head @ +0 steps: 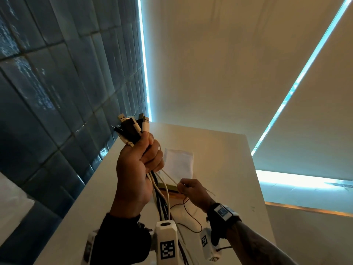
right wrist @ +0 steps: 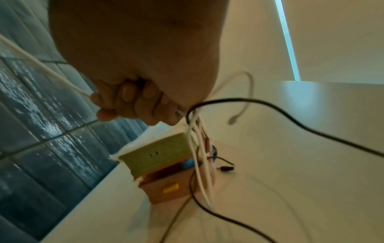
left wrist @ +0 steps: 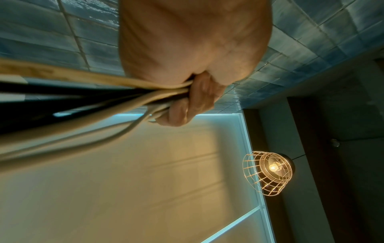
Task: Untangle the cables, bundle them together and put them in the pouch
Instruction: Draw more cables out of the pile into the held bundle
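Observation:
My left hand (head: 137, 161) is raised above the table and grips a bundle of black and white cables (head: 133, 129) just below their USB plugs, which stick up out of the fist. The cables (left wrist: 116, 100) hang down past my wrist. Lower and to the right, my right hand (head: 191, 190) pinches one thin white cable (head: 169, 175) that runs up to the left fist; its fingers (right wrist: 133, 102) curl round it. Loose black and white cable ends (right wrist: 199, 148) dangle below that hand. A flat white pouch (head: 178, 163) lies on the white table (head: 225, 153) behind the hands.
A green and brown box (right wrist: 158, 164) sits on the table under my right hand, next to the pouch. A thin dark wire (head: 191, 217) loops on the tabletop. Dark blue tiled wall (head: 57, 92) runs along the left; blinds (head: 229, 64) hang behind the table.

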`<state>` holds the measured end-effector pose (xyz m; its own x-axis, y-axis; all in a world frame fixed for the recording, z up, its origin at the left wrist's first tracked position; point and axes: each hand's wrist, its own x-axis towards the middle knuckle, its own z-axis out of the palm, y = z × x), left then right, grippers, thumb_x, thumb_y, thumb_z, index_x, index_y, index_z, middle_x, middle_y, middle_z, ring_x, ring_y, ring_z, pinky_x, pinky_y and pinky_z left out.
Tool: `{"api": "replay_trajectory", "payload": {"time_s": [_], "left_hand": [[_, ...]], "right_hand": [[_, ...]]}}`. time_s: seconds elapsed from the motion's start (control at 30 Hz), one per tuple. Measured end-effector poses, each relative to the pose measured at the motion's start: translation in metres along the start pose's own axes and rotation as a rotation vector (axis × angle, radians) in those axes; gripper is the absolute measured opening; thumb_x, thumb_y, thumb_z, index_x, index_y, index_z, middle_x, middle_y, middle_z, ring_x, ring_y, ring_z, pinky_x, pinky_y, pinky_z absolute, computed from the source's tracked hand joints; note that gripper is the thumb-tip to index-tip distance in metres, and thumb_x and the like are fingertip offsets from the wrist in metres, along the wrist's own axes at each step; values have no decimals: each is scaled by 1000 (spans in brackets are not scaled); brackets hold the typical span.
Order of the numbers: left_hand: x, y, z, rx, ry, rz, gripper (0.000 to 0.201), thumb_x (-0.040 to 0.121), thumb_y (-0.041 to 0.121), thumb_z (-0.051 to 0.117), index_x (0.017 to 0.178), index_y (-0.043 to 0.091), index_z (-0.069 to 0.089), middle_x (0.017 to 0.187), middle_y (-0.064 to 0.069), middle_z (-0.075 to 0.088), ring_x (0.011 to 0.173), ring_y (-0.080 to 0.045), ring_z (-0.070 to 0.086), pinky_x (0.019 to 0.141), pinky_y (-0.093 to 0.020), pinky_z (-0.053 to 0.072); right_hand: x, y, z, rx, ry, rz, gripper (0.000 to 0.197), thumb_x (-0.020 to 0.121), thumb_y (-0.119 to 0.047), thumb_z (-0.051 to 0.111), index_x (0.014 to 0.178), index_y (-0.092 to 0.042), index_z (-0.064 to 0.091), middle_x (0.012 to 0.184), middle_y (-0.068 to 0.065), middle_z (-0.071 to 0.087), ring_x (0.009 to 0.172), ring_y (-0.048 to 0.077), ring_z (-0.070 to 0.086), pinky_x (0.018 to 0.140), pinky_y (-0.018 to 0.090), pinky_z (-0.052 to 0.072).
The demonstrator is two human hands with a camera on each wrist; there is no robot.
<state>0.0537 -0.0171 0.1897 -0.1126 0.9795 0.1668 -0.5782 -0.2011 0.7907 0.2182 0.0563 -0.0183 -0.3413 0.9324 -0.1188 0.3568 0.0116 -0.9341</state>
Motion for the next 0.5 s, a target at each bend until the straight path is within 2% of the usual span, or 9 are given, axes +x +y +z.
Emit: {"api": "replay_trajectory", "payload": {"time_s": [0.07,0.13,0.2,0.3,0.4,0.5], "left_hand": [[1,0,-1,46,21,4,26,95,23,45,70,15,44,50,7,26,42,-7,17,42,-23,17],[4,-1,-1,100,56,-12,29,98,18,42,70,15,41,49,7,25,41,-6,16,40,-22,17],[8,-4,-3,132,105,-37,31,99,17,40,68,15,40,48,7,24,40,-7,16,40,-22,16],[13,-9,-9,187,201,-78,32,99,20,42,68,16,43,47,5,31,39,-8,21,44,-26,14],[14,-15,-10,268,279,-127,27,100,20,41,75,13,46,47,0,51,39,-11,37,43,-23,25],[13,-19,-9,300,269,-184,23,102,24,38,83,13,48,63,-9,70,48,-15,55,44,-22,37]], "right_hand": [[0,12,-2,-125,31,42,38,94,-17,54,57,-27,56,60,-10,49,61,10,45,63,31,40],[1,12,-4,-231,96,79,35,92,-19,55,58,-25,55,61,-6,53,63,14,48,64,38,44],[0,-3,-9,-207,206,92,30,91,-18,56,63,-21,62,61,-6,56,60,11,50,62,34,45],[-5,-53,-21,91,294,-2,19,93,-14,58,80,-5,69,63,-4,58,53,2,47,53,19,40],[-18,-108,-33,367,231,-162,16,94,-10,56,87,1,64,56,-5,47,47,6,36,43,16,30],[-30,-144,-36,473,111,-347,15,96,-7,53,88,2,61,56,-1,41,48,9,31,43,17,27]]}}
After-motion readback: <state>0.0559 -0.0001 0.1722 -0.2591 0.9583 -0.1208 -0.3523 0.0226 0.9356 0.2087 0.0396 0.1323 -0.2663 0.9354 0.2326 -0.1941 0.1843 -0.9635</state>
